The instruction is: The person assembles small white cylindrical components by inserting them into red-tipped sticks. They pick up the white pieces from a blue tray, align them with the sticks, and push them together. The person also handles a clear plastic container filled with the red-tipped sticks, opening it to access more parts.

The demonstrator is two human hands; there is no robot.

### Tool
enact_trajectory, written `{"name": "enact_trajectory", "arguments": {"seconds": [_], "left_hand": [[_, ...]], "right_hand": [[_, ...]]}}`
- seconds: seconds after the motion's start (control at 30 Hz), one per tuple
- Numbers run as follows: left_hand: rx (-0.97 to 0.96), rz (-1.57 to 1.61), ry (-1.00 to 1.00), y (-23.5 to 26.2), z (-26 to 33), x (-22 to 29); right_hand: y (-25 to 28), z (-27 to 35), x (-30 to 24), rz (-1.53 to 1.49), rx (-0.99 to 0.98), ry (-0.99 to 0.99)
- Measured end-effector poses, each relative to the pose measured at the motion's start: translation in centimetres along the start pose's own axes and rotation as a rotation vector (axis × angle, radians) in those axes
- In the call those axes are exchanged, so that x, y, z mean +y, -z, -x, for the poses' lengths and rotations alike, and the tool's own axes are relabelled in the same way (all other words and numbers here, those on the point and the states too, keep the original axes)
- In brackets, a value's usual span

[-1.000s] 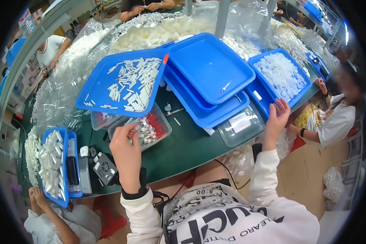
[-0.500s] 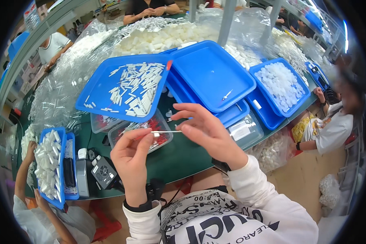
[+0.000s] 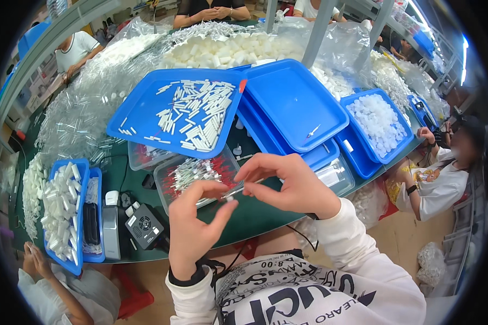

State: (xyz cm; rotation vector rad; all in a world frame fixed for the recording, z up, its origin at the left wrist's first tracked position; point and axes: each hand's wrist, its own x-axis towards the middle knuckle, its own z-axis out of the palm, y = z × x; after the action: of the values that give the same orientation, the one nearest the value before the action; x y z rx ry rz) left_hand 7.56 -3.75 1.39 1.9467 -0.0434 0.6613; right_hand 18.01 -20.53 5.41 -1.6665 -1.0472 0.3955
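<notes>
Over the front of the table my left hand [image 3: 196, 219] and my right hand [image 3: 290, 181] meet at a small thin stick [image 3: 237, 189]. Its left end, with a little white piece [image 3: 229, 199], lies between my left thumb and forefinger. My right thumb and forefinger pinch the other end. Finer detail is too small to make out. Just behind my hands is a clear plastic box [image 3: 164, 199] of small red and white parts. Above it a blue tray [image 3: 138, 103] tilts, with many short white rods on it.
Stacked blue trays [image 3: 293, 103] stand at centre right, beside a blue tray of translucent white pieces [image 3: 378, 125]. A blue tray of white cylinders [image 3: 62, 211], a grey device [image 3: 145, 225] and a co-worker's hands [image 3: 35, 259] are at left. Clear bags and white heaps [image 3: 222, 51] fill the back.
My hands have come closer together, and the stick has tilted from nearly level to slanting. The left co-worker's hands have left the tray of white cylinders.
</notes>
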Motion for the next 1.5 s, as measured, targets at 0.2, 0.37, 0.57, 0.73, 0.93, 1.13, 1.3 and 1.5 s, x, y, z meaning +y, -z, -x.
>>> {"name": "enact_trajectory", "arguments": {"seconds": [0.2,0.37,0.57,0.73,0.93,1.13,1.3,1.5], "left_hand": [[0.008,-0.154,0.042,0.0,0.7,0.6],[0.033,-0.060,0.147,-0.3,0.9,0.5],[0.062,-0.166,0.014,0.0,1.2,-0.3],[0.104,-0.001,0.209,0.1,1.6,-0.2],[0.115,-0.001,0.097,-0.2,1.5,-0.1],[0.198,0.077,0.103,-0.9,1.2,1.2],[0.225,0.115,0.104,-1.6,1.4,2.1],[0.162,0.143,0.076,-4.4,0.4,3.4]], "right_hand": [[0.7,-3.1,-0.1,0.065,-0.233,-0.071],[2.4,-11.2,5.3,0.478,0.078,0.064],[0.6,-14.4,8.3,0.912,-0.168,-0.008],[-0.4,-14.5,7.2,1.083,-0.196,0.000],[-0.2,-14.7,8.8,1.062,-0.077,0.136],[1.4,-11.0,5.5,0.535,0.186,0.122],[1.3,-2.4,0.0,-0.077,0.183,0.014],[2.2,4.5,0.4,-0.213,0.272,0.056]]}}
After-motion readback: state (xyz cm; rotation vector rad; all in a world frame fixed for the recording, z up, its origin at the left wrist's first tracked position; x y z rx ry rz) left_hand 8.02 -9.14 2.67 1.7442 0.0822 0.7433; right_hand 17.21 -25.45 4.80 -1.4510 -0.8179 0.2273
